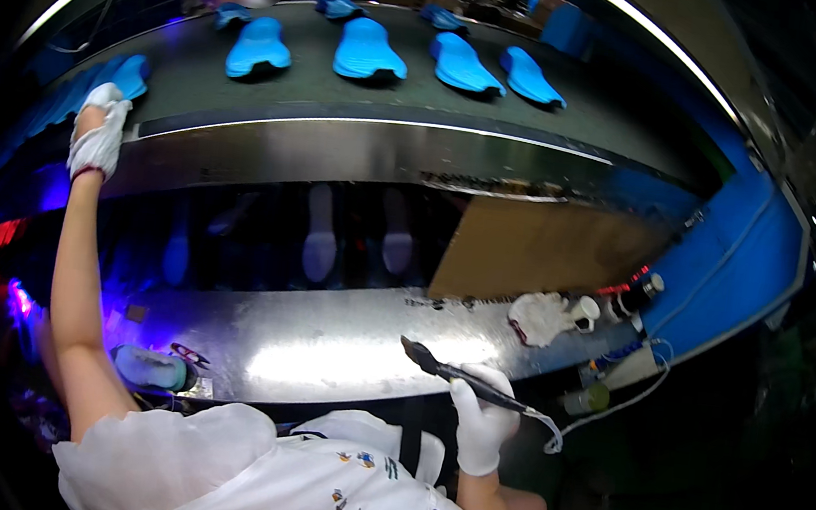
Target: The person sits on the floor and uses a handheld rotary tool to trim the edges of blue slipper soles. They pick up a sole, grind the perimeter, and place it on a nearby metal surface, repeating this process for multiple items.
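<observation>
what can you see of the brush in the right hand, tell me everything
The brush has a slim dark handle and a flattened brownish tip. The gloved right hand grips its handle; it slants, tip toward the picture's upper left, seen against the metal bench. A pale cord trails from its back end. Its material is hard to tell.

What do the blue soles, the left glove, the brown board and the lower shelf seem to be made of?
Blue soles: probably moulded foam or rubber, mostly matte, judging by the smooth, rounded surfaces.
Left glove: likely knitted fabric, matte white, with loose wrinkles.
Brown board: probably cardboard, flat and dull; fibreboard is possible.
Lower shelf: apparently bare metal, semi-glossy, given its bright, streaky reflection.
</observation>
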`<state>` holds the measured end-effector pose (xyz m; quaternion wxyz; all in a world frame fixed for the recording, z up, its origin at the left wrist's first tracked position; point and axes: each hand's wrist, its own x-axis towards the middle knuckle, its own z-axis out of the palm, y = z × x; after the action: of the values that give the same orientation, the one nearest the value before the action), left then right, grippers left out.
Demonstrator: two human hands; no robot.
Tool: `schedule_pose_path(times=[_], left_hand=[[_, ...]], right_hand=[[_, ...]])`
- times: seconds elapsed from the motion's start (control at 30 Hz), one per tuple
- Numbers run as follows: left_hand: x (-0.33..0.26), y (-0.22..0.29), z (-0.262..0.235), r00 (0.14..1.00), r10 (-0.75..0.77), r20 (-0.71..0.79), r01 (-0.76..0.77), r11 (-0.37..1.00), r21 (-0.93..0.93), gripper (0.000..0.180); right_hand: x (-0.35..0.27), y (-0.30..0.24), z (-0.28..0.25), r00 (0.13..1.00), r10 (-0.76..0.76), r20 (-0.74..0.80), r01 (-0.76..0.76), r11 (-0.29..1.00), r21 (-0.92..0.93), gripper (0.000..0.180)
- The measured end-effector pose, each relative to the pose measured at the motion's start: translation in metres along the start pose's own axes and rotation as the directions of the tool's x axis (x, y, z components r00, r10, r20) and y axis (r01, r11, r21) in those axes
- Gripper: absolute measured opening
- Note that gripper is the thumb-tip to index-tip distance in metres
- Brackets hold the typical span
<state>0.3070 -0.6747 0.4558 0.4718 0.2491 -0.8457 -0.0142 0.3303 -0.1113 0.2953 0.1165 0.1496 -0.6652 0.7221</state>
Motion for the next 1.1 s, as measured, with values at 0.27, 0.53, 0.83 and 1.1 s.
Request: schedule_pose_path(times=[0.27,0.53,0.83,1.1], left_hand=[[-0.155,0.166,0.003,0.921,-0.038,-0.388,-0.303,0.557,-0.774,0.015],[-0.339,0.261,0.058,0.819,0.544,-0.181,-0.305,0.147,-0.941,0.032],[-0.402,0.273,0.104,0.542,0.509,0.669,0.514,0.43,-0.743,0.026],[-0.413,0.295,0.193,0.045,0.977,0.21,0.531,-0.202,0.823,0.071]], right_hand=[[-0.005,0.038,-0.033,0.912,0.11,-0.395,-0.104,0.994,0.038,0.02],[-0.011,0.07,-0.072,0.748,0.154,-0.646,-0.128,0.988,0.087,0.024],[0.022,0.138,-0.065,0.823,0.293,-0.486,-0.345,0.938,-0.019,0.018],[0.058,0.159,-0.007,0.968,0.007,-0.249,-0.183,0.699,-0.691,0.017]])
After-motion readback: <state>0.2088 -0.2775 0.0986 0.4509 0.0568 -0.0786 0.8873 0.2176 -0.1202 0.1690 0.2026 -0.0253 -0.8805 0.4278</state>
